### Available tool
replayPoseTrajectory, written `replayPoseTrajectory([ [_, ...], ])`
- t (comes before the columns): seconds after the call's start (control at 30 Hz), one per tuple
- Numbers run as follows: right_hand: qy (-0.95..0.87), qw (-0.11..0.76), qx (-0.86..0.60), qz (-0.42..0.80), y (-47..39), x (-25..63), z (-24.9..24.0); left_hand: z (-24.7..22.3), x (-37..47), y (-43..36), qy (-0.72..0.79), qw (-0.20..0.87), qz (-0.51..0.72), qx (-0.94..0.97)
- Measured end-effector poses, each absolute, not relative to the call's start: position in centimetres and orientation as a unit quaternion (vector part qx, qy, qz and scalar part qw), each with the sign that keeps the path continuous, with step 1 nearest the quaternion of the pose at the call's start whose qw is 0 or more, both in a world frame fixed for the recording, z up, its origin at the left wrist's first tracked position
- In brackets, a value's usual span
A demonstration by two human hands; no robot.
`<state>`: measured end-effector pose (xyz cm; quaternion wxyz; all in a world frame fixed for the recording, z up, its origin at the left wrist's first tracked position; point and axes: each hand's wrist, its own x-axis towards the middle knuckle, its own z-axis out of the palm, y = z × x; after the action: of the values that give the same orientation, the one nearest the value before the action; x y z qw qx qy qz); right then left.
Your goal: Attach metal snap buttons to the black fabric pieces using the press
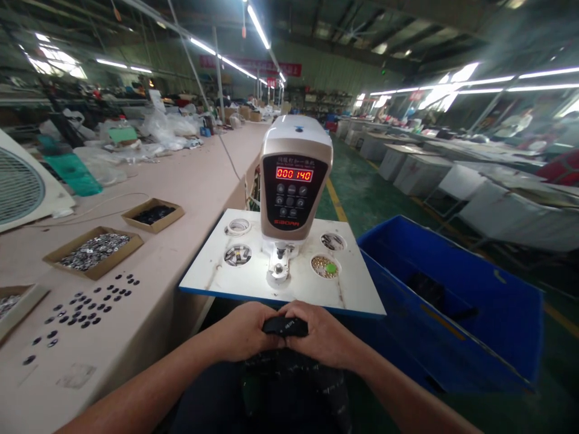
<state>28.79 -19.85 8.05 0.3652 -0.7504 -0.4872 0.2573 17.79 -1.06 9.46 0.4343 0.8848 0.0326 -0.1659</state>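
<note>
Left hand (250,331) and right hand (323,336) both pinch the black cloth (284,326).
The cloth is on the near side of the white table (357,289) and the machine (294,181). A big blue bin (502,319) is on the right. Dark discs (92,316) lie on the left bench (199,175). The cloth seems to hang down, but it is too dark to be sure.

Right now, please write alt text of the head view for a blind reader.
Left hand and right hand hold dark fabric in front of a machine displaying 000140; cardboard boxes of small parts lie left, a blue bin right.
</note>
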Motion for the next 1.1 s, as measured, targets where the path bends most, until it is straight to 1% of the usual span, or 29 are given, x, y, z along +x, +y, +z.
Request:
replayPoseTrajectory([
  [0.1, -0.431, 0.375, -0.755, 0.321, -19.3, 29.1, 7.6, 9.4, 18.6, -0.4, 0.038, 0.421, -0.167, 0.891],
  [0.23, -0.413, 0.364, -0.766, 0.332, -18.7, 30.1, 7.4, 9.3, 19.8, 0.0, 0.056, 0.403, -0.173, 0.897],
  [0.3, -0.397, 0.364, -0.759, 0.366, -18.7, 30.8, 7.5, 9.3, 20.4, 0.1, 0.062, 0.396, -0.170, 0.900],
  [0.4, -0.363, 0.407, -0.713, 0.441, -18.6, 31.8, 7.5, 9.2, 21.3, 0.4, 0.051, 0.402, -0.170, 0.898],
  [0.5, -0.336, 0.458, -0.672, 0.475, -18.0, 32.7, 6.9, 8.7, 22.2, 1.3, 0.051, 0.443, -0.178, 0.877],
  [0.6, -0.301, 0.486, -0.652, 0.499, -17.1, 33.4, 5.9, 7.9, 22.9, 2.3, 0.053, 0.515, -0.191, 0.834],
  [0.7, -0.256, 0.521, -0.602, 0.548, -16.4, 34.2, 5.1, 7.4, 23.3, 2.9, 0.063, 0.589, -0.208, 0.779],
  [0.8, -0.217, 0.552, -0.548, 0.590, -16.1, 34.9, 4.7, 7.2, 23.5, 3.2, 0.079, 0.633, -0.212, 0.741],
  [0.93, -0.214, 0.553, -0.532, 0.605, -15.9, 35.6, 4.4, 6.7, 23.5, 3.3, 0.088, 0.664, -0.201, 0.715],
  [1.1, -0.234, 0.538, -0.560, 0.585, -15.4, 36.2, 4.1, 6.1, 23.3, 3.2, 0.106, 0.685, -0.200, 0.693],
])
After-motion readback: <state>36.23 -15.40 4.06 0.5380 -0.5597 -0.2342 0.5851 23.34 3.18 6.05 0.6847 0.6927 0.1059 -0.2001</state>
